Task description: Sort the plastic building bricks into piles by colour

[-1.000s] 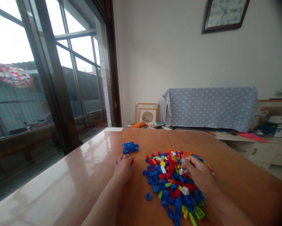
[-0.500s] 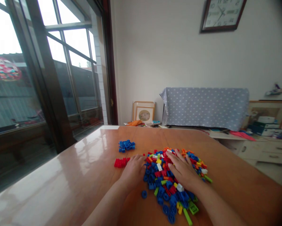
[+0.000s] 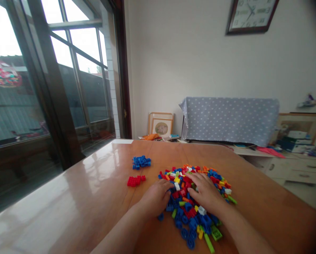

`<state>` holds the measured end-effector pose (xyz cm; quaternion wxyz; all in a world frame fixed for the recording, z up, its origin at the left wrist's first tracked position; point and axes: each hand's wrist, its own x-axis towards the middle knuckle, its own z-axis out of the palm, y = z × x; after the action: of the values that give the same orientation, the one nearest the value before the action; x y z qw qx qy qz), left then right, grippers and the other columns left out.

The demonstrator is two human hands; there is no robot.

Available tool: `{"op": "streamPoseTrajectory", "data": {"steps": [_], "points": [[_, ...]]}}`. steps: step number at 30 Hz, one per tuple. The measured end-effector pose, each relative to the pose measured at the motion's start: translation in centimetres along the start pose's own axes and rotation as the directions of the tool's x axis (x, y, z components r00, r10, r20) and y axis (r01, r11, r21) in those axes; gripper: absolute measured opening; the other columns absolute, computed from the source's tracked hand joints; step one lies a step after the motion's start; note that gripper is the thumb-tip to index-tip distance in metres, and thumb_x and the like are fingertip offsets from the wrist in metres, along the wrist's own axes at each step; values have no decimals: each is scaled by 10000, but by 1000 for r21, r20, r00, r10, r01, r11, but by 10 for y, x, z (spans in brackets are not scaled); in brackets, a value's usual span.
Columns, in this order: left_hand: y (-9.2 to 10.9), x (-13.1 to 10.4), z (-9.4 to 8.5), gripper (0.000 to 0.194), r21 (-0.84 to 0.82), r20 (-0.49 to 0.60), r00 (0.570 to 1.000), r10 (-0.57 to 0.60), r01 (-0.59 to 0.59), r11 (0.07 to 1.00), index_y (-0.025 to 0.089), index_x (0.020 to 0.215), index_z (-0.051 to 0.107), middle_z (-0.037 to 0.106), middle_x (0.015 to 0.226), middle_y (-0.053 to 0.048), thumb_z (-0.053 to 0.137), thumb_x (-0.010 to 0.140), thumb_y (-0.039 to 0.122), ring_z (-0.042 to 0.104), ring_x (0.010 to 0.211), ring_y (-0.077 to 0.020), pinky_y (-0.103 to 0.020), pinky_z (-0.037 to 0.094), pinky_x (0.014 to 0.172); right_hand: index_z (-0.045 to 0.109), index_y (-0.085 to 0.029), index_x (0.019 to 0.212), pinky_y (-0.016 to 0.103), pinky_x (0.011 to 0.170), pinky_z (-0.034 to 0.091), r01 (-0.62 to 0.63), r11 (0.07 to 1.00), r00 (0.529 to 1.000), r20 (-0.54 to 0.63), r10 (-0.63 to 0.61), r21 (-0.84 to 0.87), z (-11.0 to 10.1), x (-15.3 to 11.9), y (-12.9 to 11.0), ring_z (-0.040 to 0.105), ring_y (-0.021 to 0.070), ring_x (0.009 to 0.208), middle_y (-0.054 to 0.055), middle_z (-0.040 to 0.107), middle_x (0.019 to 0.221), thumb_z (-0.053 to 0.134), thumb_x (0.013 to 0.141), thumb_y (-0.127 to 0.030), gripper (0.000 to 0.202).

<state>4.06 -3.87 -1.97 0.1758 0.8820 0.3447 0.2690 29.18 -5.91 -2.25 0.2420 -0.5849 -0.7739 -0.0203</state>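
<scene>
A heap of mixed toy building bricks in red, blue, white, green, yellow and orange lies on the wooden table. At its left edge rests my left hand, fingers bent over blue pieces and thumb apart from them; no brick shows in its grasp. My right hand lies over the middle of the heap, open, with fingers stretched toward red bricks. Left of the heap sits a small row of red bricks. Farther back is a separate small cluster of blue bricks. Blue wheel-like pieces lie at the heap's near end.
The glossy wooden table reaches toward a wall with a clock. Beyond its far edge stand a dotted cloth cover, framed pictures and a white cabinet. Glass doors line the left side.
My left hand has moved right, away from the red row and onto the heap's left edge, so the whole row shows. My right hand has shifted slightly, its fingers lower.
</scene>
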Motion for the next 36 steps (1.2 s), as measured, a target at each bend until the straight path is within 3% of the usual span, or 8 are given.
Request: {"op": "streamPoseTrajectory", "data": {"steps": [13,24,31,36], "points": [[16,3,-3,295,9,41,998,44,-45,999,227,1074,690,677,1022,-69,418,993,311,598,1005,-218,-322,467,907,603,-234,1139,370,982,408,-78,992,997,0,78,100,-3,2,-7,577,256,1128,56,669,1168,582,787,-226,353],[12,3,-1,264,-1,-33,999,14,-14,1000,250,1148,676,664,1082,-71,538,926,290,591,1032,-236,-344,460,931,634,-221,1039,329,912,464,-32,979,996,-70,47,201,-4,2,-6,619,218,1014,56,693,1055,526,799,-166,269],[9,3,2,332,7,-31,999,-13,14,1000,261,1226,643,659,1132,-71,567,903,277,590,1073,-245,-353,460,956,559,-194,1370,413,1126,354,-10,994,999,-34,14,110,-1,3,-2,514,254,1288,99,604,1368,543,822,-204,549],[11,2,2,336,6,-22,1000,-7,7,1000,262,1231,639,662,1143,-75,565,903,276,592,1088,-249,-356,460,965,565,-249,1393,450,1139,332,24,996,998,47,-28,82,-1,3,-3,507,268,1299,67,602,1397,549,861,-250,532]]}}
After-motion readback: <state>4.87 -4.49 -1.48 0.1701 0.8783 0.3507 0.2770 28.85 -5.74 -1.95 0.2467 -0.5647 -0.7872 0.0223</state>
